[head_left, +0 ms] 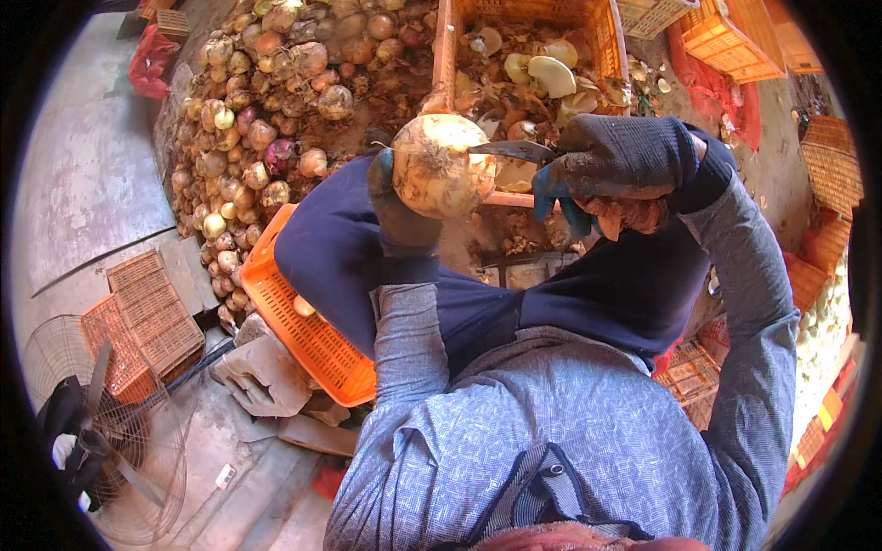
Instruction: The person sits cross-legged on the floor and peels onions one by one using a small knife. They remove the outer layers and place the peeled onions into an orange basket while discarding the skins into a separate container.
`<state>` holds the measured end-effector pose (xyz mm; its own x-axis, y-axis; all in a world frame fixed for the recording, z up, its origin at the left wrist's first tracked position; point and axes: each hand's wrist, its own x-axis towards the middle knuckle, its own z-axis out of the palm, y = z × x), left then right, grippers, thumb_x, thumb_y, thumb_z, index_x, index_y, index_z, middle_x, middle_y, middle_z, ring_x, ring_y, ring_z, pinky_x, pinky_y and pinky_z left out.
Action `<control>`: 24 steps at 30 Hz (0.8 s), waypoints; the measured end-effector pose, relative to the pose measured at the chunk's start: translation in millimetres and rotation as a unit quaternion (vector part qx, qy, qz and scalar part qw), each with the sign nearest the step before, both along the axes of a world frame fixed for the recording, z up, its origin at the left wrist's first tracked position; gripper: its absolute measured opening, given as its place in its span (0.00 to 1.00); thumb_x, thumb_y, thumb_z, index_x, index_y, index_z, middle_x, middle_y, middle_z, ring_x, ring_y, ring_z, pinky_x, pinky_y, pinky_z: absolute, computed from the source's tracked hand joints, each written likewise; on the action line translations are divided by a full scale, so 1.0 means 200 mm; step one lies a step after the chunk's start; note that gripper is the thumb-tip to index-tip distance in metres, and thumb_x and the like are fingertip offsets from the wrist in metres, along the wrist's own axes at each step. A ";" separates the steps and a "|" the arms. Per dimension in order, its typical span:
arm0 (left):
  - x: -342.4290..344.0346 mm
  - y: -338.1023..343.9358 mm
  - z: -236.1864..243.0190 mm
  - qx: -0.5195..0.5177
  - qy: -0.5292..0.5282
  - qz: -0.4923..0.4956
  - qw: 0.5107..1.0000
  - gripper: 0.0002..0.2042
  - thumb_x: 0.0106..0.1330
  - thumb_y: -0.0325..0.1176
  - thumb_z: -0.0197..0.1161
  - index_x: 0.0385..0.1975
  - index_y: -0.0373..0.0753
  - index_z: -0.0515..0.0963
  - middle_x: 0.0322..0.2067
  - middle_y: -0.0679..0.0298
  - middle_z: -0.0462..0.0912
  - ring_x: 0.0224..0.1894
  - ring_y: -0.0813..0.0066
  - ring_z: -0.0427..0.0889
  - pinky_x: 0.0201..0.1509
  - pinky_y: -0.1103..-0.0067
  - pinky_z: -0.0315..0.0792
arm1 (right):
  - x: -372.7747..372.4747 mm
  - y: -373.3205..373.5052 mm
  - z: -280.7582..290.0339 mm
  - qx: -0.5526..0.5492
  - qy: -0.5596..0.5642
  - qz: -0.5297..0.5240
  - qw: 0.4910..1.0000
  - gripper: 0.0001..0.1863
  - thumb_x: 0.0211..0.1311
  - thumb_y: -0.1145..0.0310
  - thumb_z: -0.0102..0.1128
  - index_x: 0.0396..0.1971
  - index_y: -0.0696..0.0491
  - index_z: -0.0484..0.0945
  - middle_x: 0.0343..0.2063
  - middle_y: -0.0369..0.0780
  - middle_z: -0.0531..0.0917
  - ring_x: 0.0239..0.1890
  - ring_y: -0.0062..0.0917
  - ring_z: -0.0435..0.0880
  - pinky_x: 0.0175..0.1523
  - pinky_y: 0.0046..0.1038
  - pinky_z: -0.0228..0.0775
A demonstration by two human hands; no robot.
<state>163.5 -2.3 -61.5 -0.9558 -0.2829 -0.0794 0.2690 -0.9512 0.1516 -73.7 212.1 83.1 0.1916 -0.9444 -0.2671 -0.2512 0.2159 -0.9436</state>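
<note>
A large yellow-brown onion rests in my left hand, whose dark gloved fingers are closed around its left and lower side. My right hand, in a dark glove with blue at the fingers, grips a knife; its handle is hidden in the fist. The blade points left, and its tip meets or overlaps the onion's upper right side. Just beyond the hands stands an orange crate with dry skins and pale cut onion pieces in it.
A big heap of onions lies at the far left. Beside my left thigh an orange basket holds a small onion. A wire-caged fan and stacked crates stand at left. More orange crates are at the far right.
</note>
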 end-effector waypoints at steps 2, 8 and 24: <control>0.00 -0.02 -0.01 0.019 0.002 -0.042 0.999 0.33 0.74 0.54 0.59 0.66 0.31 0.73 0.63 0.51 0.80 0.67 0.53 0.78 0.74 0.57 0.70 | 0.01 0.00 0.03 0.104 -0.064 -0.013 0.992 0.19 0.80 0.55 0.58 0.44 0.56 0.87 0.31 0.40 0.87 0.31 0.25 0.86 0.37 0.29 0.80; 0.04 -0.02 -0.02 -0.157 -0.151 -0.067 0.974 0.35 0.71 0.54 0.64 0.67 0.30 0.73 0.63 0.49 0.80 0.66 0.53 0.78 0.74 0.56 0.71 | 0.01 0.06 0.02 0.126 -0.055 0.034 0.990 0.10 0.75 0.64 0.63 0.48 0.50 0.87 0.33 0.42 0.88 0.32 0.32 0.87 0.37 0.32 0.80; -0.07 0.11 0.09 0.085 0.073 -0.027 0.993 0.40 0.71 0.58 0.62 0.77 0.39 0.64 0.73 0.51 0.69 0.73 0.49 0.70 0.77 0.49 0.66 | 0.64 -0.07 -0.15 0.003 -0.429 -0.303 0.851 0.29 0.82 0.48 0.50 0.45 0.60 0.88 0.31 0.38 0.87 0.33 0.21 0.85 0.40 0.25 0.79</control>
